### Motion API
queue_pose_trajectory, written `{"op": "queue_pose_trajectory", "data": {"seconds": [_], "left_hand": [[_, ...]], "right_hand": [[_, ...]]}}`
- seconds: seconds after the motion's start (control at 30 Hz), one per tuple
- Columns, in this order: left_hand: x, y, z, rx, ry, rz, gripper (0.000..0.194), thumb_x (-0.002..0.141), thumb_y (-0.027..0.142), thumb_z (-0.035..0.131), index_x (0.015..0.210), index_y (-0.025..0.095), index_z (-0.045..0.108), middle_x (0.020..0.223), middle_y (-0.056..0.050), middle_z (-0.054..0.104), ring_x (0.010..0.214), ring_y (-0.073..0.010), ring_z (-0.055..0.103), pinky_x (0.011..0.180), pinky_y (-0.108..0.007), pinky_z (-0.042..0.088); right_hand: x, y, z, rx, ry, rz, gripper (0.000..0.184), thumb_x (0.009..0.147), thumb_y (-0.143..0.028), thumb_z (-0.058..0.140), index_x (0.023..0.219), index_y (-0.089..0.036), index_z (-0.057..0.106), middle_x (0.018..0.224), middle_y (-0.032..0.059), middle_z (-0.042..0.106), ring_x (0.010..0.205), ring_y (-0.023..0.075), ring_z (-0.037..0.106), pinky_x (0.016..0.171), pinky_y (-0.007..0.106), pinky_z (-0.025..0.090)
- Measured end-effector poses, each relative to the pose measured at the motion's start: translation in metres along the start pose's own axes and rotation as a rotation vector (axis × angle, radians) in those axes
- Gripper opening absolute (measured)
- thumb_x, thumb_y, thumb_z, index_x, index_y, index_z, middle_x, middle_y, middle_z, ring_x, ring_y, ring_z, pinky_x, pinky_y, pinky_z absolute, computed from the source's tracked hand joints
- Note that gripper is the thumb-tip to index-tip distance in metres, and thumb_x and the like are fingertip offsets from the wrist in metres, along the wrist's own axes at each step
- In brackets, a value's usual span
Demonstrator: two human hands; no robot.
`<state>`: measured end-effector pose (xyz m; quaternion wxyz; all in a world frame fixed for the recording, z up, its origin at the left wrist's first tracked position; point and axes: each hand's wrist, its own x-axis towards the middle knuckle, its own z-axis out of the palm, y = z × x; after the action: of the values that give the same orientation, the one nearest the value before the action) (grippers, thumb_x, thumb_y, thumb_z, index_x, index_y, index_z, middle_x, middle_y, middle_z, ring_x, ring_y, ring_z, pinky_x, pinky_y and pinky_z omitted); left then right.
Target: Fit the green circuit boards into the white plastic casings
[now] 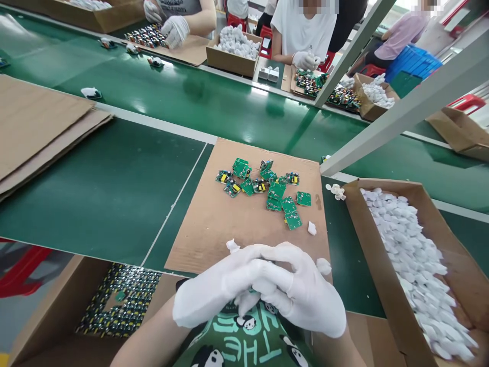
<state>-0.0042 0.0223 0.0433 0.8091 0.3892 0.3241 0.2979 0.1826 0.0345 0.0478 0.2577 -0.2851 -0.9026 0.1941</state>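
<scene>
Both my hands wear white gloves and come together over the near edge of a cardboard sheet [206,224], close to my body. My left hand [233,280] has its fingers curled against those of my right hand [301,290]. Between and below them shows a white piece [246,303] with a small hint of green; the closed fingers hide most of whatever is held. Ahead of the hands, several green circuit boards [277,190] lie in a loose heap, some with components facing up. Small crumpled white pieces [312,228] lie near them, including a white scrap [232,246] just beyond my left hand.
At right stands a cardboard box [353,204] of white pieces. A lower box [57,306] holding rows of boards is at left. Beyond runs a green conveyor [171,97] carrying a few items. A metal post [382,112] rises at right. Gloved co-workers sit opposite.
</scene>
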Motion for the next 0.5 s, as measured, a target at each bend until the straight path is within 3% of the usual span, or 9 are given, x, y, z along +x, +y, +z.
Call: {"op": "queue_pose_trajectory", "data": {"seconds": [0.07, 0.13, 0.23, 0.33, 0.43, 0.5], "left_hand": [[-0.001, 0.008, 0.003, 0.073, -0.03, 0.041, 0.017, 0.082, 0.021, 0.066, 0.098, 0.016, 0.066, 0.066, 0.005, 0.054, 0.052, -0.0067, 0.042, 0.053, -0.021, 0.035], [-0.001, 0.009, 0.004, 0.078, -0.062, 0.072, 0.013, 0.08, 0.015, 0.064, 0.092, 0.016, 0.06, 0.067, 0.006, 0.054, 0.051, -0.0056, 0.041, 0.052, -0.02, 0.035], [0.001, 0.001, 0.003, -0.023, -0.119, 0.073, 0.02, 0.088, 0.023, 0.058, 0.107, 0.018, 0.054, 0.069, 0.006, 0.054, 0.045, -0.0048, 0.037, 0.043, -0.018, 0.029], [0.003, -0.005, -0.003, -0.012, -0.212, 0.097, 0.029, 0.089, 0.029, 0.062, 0.115, 0.019, 0.056, 0.07, 0.004, 0.055, 0.045, -0.0057, 0.041, 0.042, -0.019, 0.029], [0.006, -0.008, -0.009, -0.098, -0.294, 0.15, 0.047, 0.081, 0.042, 0.072, 0.121, 0.02, 0.061, 0.077, 0.0, 0.061, 0.053, -0.0091, 0.049, 0.049, -0.021, 0.036], [0.009, -0.012, -0.011, -0.294, -0.257, 0.153, 0.058, 0.086, 0.057, 0.062, 0.132, 0.023, 0.058, 0.091, -0.004, 0.066, 0.056, -0.0105, 0.053, 0.051, -0.023, 0.041]], "right_hand": [[-0.004, 0.002, 0.003, -0.022, 0.085, -0.011, 0.026, 0.105, -0.038, 0.045, 0.123, -0.024, 0.056, 0.106, 0.0063, 0.071, 0.072, 0.0158, 0.059, 0.066, 0.031, 0.051], [-0.011, 0.007, 0.009, -0.046, 0.195, -0.051, 0.034, 0.105, -0.046, 0.041, 0.127, -0.024, 0.053, 0.102, 0.0067, 0.071, 0.077, 0.0174, 0.061, 0.069, 0.033, 0.053], [-0.017, 0.014, 0.017, -0.131, 0.305, -0.151, 0.036, 0.106, -0.044, 0.036, 0.127, -0.022, 0.055, 0.101, 0.0081, 0.07, 0.086, 0.0188, 0.063, 0.073, 0.033, 0.054], [-0.014, 0.013, 0.018, -0.192, 0.343, -0.202, 0.034, 0.106, -0.043, 0.039, 0.115, -0.02, 0.061, 0.099, 0.0091, 0.07, 0.087, 0.0191, 0.062, 0.072, 0.032, 0.053], [-0.003, 0.004, 0.008, -0.238, 0.273, -0.194, 0.026, 0.102, -0.042, 0.048, 0.096, -0.025, 0.067, 0.091, 0.0057, 0.071, 0.088, 0.0211, 0.062, 0.076, 0.034, 0.054], [0.006, 0.002, -0.004, -0.264, 0.207, -0.15, 0.025, 0.1, -0.042, 0.053, 0.089, -0.027, 0.069, 0.089, 0.0041, 0.072, 0.093, 0.0232, 0.063, 0.086, 0.038, 0.054]]}}
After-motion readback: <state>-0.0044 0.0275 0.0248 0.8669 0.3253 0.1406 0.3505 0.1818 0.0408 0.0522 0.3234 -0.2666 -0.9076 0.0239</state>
